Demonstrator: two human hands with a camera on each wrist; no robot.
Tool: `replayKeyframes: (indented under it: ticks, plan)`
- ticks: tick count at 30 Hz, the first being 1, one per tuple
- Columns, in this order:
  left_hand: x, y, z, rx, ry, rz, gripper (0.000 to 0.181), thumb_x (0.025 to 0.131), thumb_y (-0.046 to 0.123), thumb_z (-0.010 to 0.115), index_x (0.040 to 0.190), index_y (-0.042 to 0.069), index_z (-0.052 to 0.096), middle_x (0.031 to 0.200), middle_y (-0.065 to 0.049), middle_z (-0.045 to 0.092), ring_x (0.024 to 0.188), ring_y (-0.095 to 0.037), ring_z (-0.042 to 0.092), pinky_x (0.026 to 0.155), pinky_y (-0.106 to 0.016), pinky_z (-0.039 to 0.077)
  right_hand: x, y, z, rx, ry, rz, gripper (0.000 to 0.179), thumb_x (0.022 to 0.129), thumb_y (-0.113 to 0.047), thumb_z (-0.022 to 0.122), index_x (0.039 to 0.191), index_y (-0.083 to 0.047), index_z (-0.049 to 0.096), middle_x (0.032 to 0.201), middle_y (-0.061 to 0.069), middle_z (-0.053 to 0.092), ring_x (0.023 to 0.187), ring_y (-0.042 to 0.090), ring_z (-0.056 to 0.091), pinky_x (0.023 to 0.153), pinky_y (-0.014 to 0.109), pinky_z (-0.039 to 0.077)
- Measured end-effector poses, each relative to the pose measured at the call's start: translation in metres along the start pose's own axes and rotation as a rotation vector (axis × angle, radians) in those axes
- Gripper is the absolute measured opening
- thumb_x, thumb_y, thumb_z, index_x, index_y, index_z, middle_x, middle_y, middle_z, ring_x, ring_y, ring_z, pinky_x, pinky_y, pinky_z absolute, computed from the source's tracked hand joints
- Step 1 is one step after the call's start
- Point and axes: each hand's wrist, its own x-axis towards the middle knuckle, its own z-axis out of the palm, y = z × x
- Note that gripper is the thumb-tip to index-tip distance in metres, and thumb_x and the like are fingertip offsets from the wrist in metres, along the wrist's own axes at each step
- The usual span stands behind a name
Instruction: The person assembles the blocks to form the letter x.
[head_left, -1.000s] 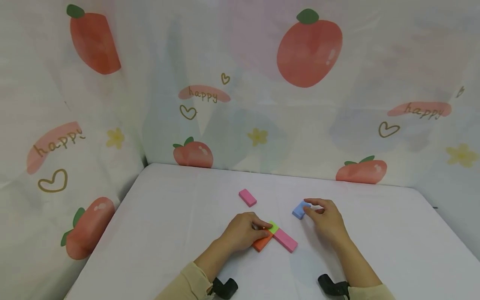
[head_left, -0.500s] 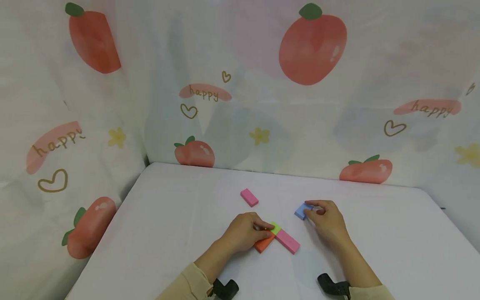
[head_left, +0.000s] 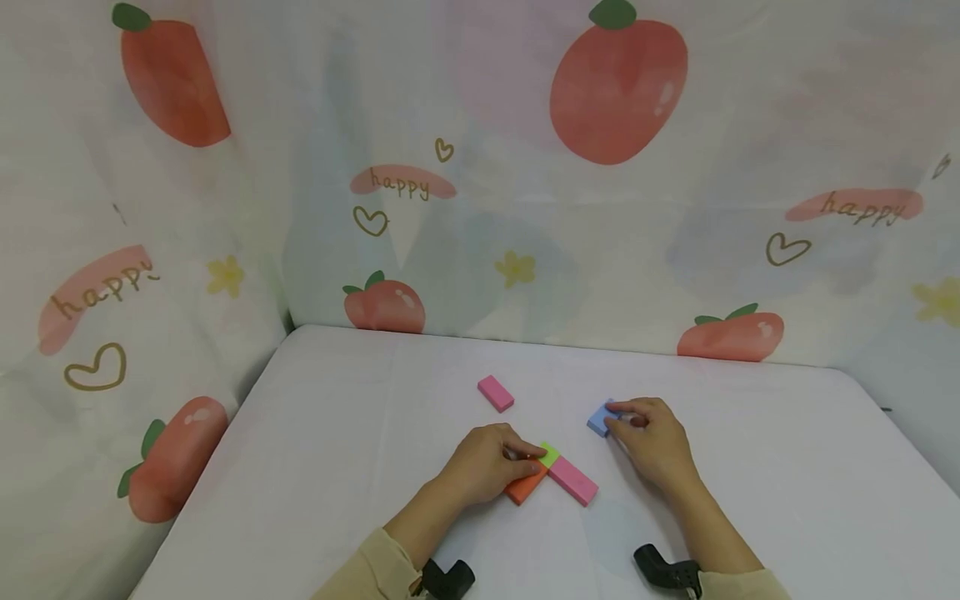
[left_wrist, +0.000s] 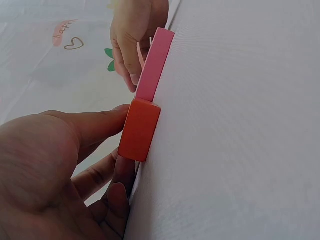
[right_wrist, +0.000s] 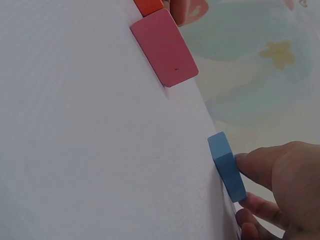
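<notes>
My left hand [head_left: 480, 467] grips an orange block [head_left: 522, 487] between thumb and fingers, its index fingertip right at a small yellow-green block [head_left: 549, 455]. A long pink block [head_left: 573, 481] runs on from the green one, slanting to the near right, so the pieces form a bent shape on the table. In the left wrist view, the end of the orange block [left_wrist: 140, 131] faces the camera. Off to the right, my right hand [head_left: 656, 442] pinches a blue block [head_left: 600, 421] by its edges, low at the table surface in the right wrist view. Its other fingers curl behind.
Farther back on the white table [head_left: 337, 417] lies a second pink block [head_left: 496, 393], apart from both hands. A printed curtain [head_left: 480, 217] rises along the back and left table edges. Black wrist devices [head_left: 667, 571] sit near the sleeves.
The head view has shifted slightly. Both hands keep their holds, and the blocks stay almost where they were.
</notes>
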Motion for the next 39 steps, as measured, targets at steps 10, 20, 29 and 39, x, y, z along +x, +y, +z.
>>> replayKeyframes:
  ticks: [10,20,29,39]
  plan:
    - [0.0008,-0.0018,0.0005,0.01,-0.003,-0.01,0.02,0.091,0.029,0.08,0.11,0.033,0.082,0.088,0.015,0.064,0.072,-0.004,0.053,0.064,-0.021,0.043,-0.0016,0.0002,0.0007,-0.022,0.024,-0.032,0.033,0.098,-0.027,0.07,0.125,-0.008,0.076,0.134,0.018,0.06,0.116,0.035,0.06,0.088,0.041,0.048]
    - [0.0025,-0.0043,0.0019,0.021,0.003,0.002,0.02,0.091,0.029,0.081,0.11,0.033,0.082,0.09,0.016,0.065,0.073,-0.004,0.054,0.065,-0.022,0.044,-0.002,-0.0012,0.0021,-0.024,0.014,-0.005,0.032,0.099,-0.027,0.069,0.123,-0.007,0.076,0.135,0.018,0.058,0.119,0.036,0.057,0.091,0.046,0.048]
    - [0.0022,-0.0045,0.003,0.019,0.004,0.001,0.019,0.09,0.029,0.081,0.109,0.033,0.083,0.089,0.015,0.065,0.074,-0.005,0.054,0.065,-0.022,0.044,-0.002,-0.0011,0.0028,-0.022,0.011,-0.005,0.032,0.098,-0.027,0.069,0.123,-0.007,0.077,0.135,0.018,0.058,0.119,0.037,0.057,0.094,0.05,0.049]
    - [0.0023,-0.0044,0.0032,0.015,0.009,-0.004,0.019,0.09,0.028,0.081,0.109,0.033,0.083,0.089,0.015,0.065,0.074,-0.005,0.054,0.065,-0.022,0.044,-0.0021,-0.002,0.0035,-0.02,0.014,-0.014,0.032,0.098,-0.028,0.07,0.122,-0.008,0.077,0.132,0.017,0.059,0.12,0.038,0.058,0.095,0.052,0.05]
